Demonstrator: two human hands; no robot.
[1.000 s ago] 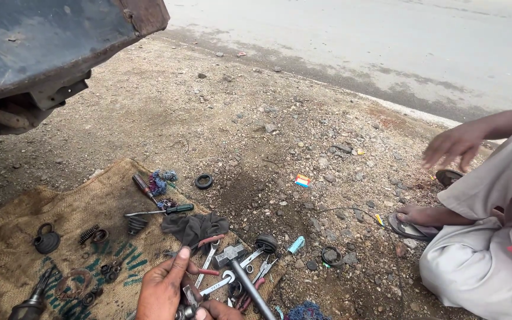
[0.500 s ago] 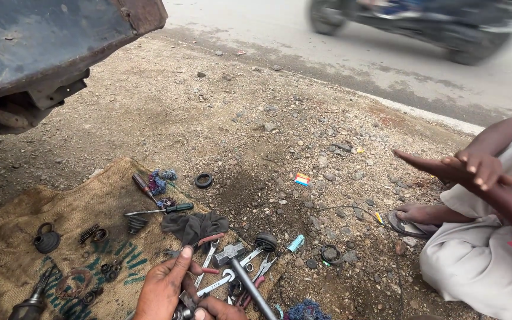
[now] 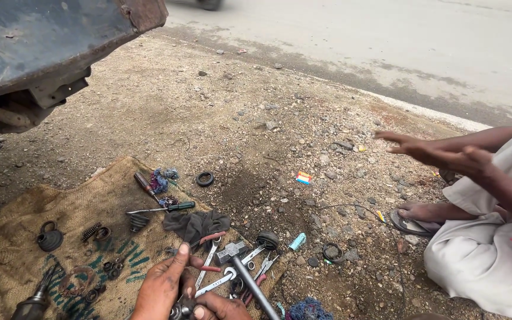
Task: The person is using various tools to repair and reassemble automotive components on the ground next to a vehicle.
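Observation:
My left hand [image 3: 160, 285] and my right hand [image 3: 221, 307] meet at the bottom edge, both dirty with grease, closed together on a small dark metal part [image 3: 182, 309]. They hover over a burlap sack [image 3: 25, 219] spread on the gravel. Just beyond my fingers lie a hammer [image 3: 239, 261], several wrenches [image 3: 216, 283] and red-handled pliers [image 3: 208, 240]. Most of my right hand is cut off by the frame.
On the sack lie a dark rag [image 3: 195, 224], a green-handled screwdriver [image 3: 164, 208], a spring [image 3: 90, 231], rubber boots [image 3: 50, 238] and rings. A vehicle's underside [image 3: 37, 53] overhangs top left. Another person [image 3: 493, 249] sits at right, both hands [image 3: 431, 151] stretched out. A paved road [image 3: 386, 41] runs behind.
The seated person's hands have stretched out to the left. A vehicle passed on the road and is gone. My own hands have hardly moved.

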